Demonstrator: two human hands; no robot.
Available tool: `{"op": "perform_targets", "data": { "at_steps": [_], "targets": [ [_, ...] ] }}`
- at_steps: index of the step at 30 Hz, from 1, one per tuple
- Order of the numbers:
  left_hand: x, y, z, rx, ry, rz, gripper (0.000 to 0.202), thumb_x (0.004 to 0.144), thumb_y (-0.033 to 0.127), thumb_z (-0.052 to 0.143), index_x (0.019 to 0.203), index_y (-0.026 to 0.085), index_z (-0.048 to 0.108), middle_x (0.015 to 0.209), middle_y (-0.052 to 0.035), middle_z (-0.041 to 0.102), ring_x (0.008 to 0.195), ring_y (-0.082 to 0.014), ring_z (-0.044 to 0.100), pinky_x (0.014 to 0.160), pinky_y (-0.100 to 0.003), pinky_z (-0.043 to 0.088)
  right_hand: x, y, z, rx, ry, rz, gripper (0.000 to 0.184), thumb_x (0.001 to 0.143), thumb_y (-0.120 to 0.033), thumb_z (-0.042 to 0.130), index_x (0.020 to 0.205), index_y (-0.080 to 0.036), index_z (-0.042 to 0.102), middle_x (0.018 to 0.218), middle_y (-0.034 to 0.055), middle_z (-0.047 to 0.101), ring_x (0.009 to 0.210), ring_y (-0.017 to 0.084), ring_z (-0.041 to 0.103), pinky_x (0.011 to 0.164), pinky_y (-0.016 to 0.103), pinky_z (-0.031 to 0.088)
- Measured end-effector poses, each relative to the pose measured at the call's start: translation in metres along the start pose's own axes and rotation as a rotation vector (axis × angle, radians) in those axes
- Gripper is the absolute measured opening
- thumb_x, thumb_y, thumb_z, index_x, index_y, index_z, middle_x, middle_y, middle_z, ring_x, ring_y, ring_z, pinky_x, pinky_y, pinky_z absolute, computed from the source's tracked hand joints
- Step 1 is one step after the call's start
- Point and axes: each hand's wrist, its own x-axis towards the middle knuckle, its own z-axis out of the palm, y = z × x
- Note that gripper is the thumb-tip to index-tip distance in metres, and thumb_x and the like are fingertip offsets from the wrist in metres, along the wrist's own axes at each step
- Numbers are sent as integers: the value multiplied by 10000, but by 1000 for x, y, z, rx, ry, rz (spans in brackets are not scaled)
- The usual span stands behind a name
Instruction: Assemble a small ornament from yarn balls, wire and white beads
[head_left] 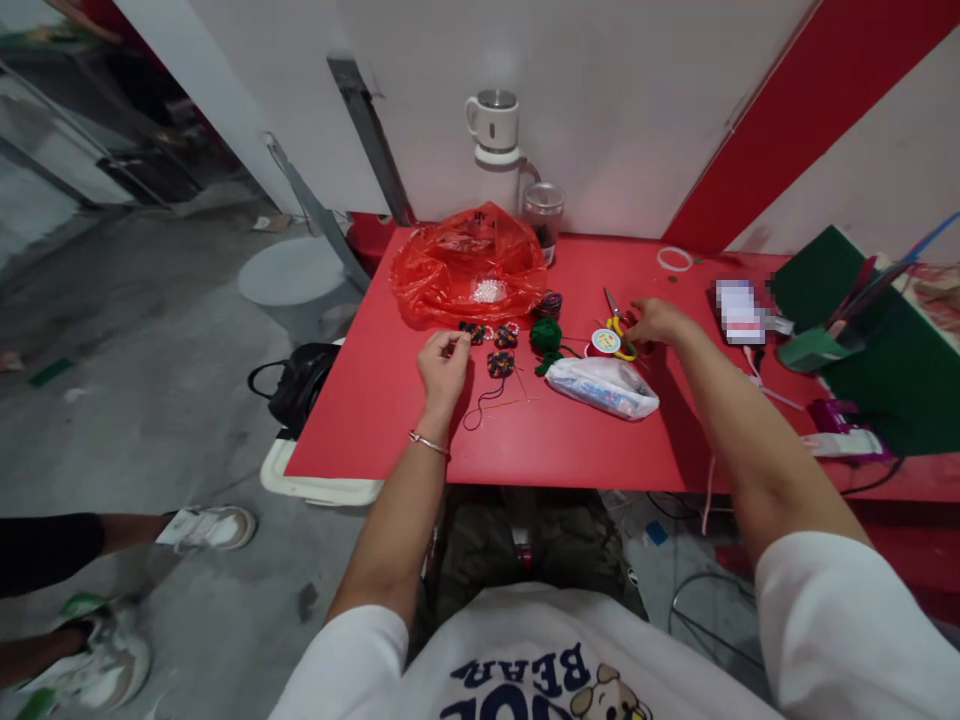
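Note:
My left hand (442,365) rests on the red table (360,420), fingers pinched on the edge of a small multicoloured beaded piece (472,331). Two more beaded pieces (500,362) lie beside it, with a thin thread trailing toward me. My right hand (654,322) reaches to the yellow-handled scissors (616,325) and closes around their handles. A round spool (604,341) sits just left of that hand. Green yarn (546,337) lies between the two hands.
A red plastic bag (465,265) holding white beads sits at the back. A clear plastic bag (604,387) lies near the front. A white mug (495,122), a jar (543,215), a green board (892,350) and another person's legs (112,560) at the left.

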Motion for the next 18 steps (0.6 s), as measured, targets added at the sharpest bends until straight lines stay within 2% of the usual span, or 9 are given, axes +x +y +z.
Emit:
{"op": "perform_targets", "data": {
  "at_steps": [4, 7, 10, 12, 15, 18],
  "targets": [
    [0, 2, 3, 34, -27, -43, 130, 864, 263, 671, 781, 193, 742, 782, -19, 690, 763, -162, 623, 739, -270, 479, -8, -1, 0, 39, -28, 96, 677, 738, -320, 858, 1362, -131, 674, 1045, 114, 793, 778, 196, 709, 614, 247, 481],
    [-1, 6, 5, 35, -59, -32, 130, 851, 257, 674, 757, 192, 737, 777, -25, 692, 761, -166, 620, 740, -276, 474, -17, -4, -1, 48, 20, 100, 658, 787, -380, 836, 1375, -145, 655, 1113, 134, 786, 880, 222, 728, 702, 265, 512],
    [-2, 8, 5, 12, -62, -14, 145, 842, 268, 680, 730, 191, 729, 767, -30, 684, 758, -170, 615, 744, -282, 470, -27, -10, -3, 28, 162, 123, 703, 823, -419, 816, 1443, -167, 601, 1234, 180, 752, 1061, 297, 710, 849, 336, 524],
    [-1, 8, 5, 9, -61, -15, 146, 841, 277, 682, 728, 196, 729, 778, -31, 688, 767, -174, 617, 752, -285, 470, -34, -12, -3, 4, 317, 128, 655, 891, -421, 745, 1474, -179, 573, 1288, 204, 715, 1118, 324, 684, 904, 379, 510],
    [0, 8, 5, 23, -62, -17, 145, 843, 280, 684, 728, 203, 728, 785, -27, 692, 768, -176, 613, 763, -289, 472, -42, -9, -2, -33, 550, 63, 565, 1007, -314, 558, 1562, -222, 509, 1373, 206, 635, 1159, 314, 646, 936, 409, 486],
    [1, 10, 5, 59, -60, 2, 148, 853, 267, 679, 730, 203, 729, 779, -29, 691, 753, -174, 601, 763, -294, 474, -46, -1, -5, -38, 681, 5, 650, 999, -237, 525, 1641, -269, 431, 1440, 198, 568, 1243, 332, 601, 969, 446, 480]
  ]
}}
